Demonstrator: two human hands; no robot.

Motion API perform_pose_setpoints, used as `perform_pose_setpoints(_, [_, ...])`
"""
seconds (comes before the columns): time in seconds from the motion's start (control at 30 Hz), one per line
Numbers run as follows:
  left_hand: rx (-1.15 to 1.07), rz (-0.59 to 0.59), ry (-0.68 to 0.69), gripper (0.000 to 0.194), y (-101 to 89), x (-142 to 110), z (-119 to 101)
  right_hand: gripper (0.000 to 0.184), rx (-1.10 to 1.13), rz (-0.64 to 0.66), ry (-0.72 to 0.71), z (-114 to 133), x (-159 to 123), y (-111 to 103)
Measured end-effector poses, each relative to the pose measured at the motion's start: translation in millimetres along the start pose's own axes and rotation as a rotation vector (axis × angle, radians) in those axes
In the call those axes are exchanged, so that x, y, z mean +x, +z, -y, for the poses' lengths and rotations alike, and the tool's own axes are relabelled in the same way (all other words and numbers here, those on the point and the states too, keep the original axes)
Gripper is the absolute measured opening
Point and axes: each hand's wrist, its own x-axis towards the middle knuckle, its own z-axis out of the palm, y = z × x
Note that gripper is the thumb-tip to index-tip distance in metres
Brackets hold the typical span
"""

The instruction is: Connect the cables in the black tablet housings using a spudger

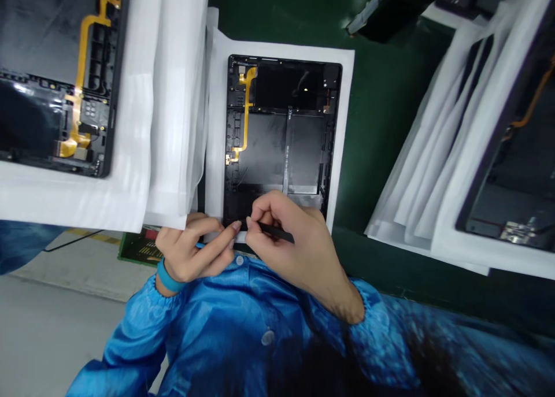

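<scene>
A black tablet housing lies open-side up in front of me, with a yellow flex cable running down its left side. My right hand pinches a slim black tool over the housing's near edge; the tool's tip is hidden by the fingers. My left hand is at the near left corner, its index finger stretched out towards the right fingertips. I see nothing held in it. Under the housing is a white foam sheet.
To the left, another tablet housing rests on stacked white foam sheets. More foam sheets and a housing are at the right. A dark object juts in above the green table. A green crate stands lower left.
</scene>
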Motion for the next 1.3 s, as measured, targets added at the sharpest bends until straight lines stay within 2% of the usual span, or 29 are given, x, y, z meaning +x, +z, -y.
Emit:
perform_pose_setpoints(0.2, [0.011,-0.014,-0.001,0.027,0.8,3.0,-0.2,0.011,-0.018,0.056,0.005,2.1,2.7,-2.4])
perform_pose_setpoints(0.4, [0.030,0.019,0.005,0.029,-1.2,5.5,0.2,0.016,0.052,0.015,0.060,-5.2,-0.4,-9.3])
perform_pose_setpoints(0.8, [0.030,0.032,0.021,0.031,-0.1,5.6,0.6,0.017,0.140,0.017,0.092,-11.6,-4.2,-18.8])
perform_pose_setpoints(0.93, [0.074,0.019,0.027,0.034,1.4,4.3,1.3,0.015,0.114,0.018,0.082,-12.9,-5.5,-20.7])
perform_pose_setpoints(1.1, [0.105,0.057,0.031,0.042,1.9,-0.2,1.6,0.014,0.107,0.014,0.086,-13.0,-5.8,-20.7])
perform_pose_setpoints(1.3, [0.102,0.071,0.003,0.039,0.2,0.4,-0.7,0.015,0.149,0.016,0.117,-13.4,-5.7,-21.1])
